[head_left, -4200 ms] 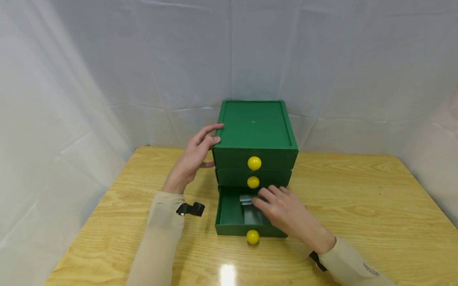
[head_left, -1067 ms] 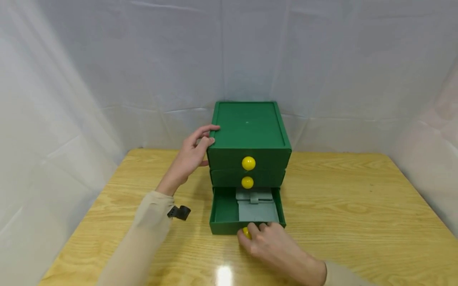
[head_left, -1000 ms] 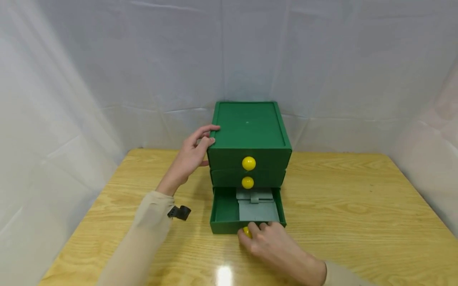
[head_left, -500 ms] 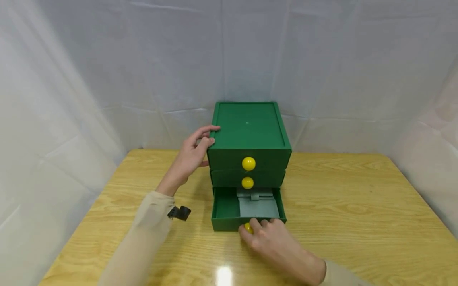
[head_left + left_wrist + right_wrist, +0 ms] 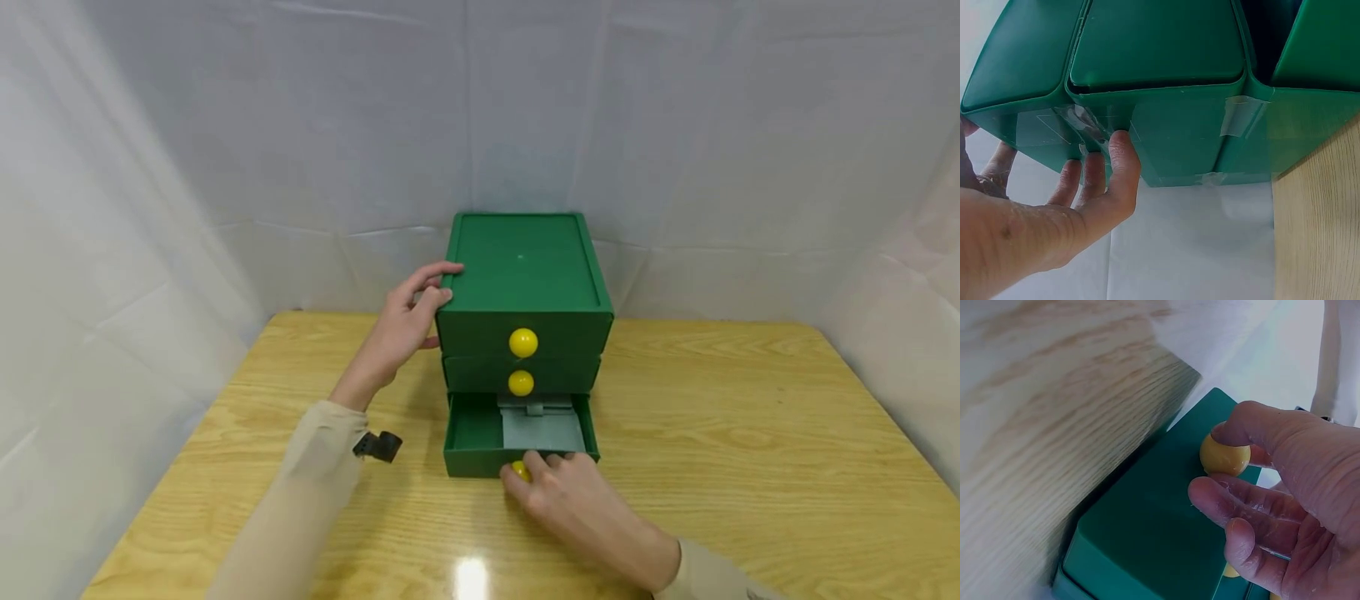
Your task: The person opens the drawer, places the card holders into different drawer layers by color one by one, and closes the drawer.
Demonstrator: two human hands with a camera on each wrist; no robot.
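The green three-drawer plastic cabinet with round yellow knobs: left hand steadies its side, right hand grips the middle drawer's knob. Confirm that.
Not quite. The right hand grips the bottom drawer's yellow knob, not the middle one's; the head view shows it. The left hand does steady the green cabinet.

The right hand is gripping the knob on the front of the bottom drawer, which is sticking out toward the person from under the chest. Just behind that grip, a flat folded item is lying in the drawer's right part. Two more knobs are sitting above it, one over the other. The left hand is resting against the chest's upper left edge, behind and left of the grip. Everything is standing on the table
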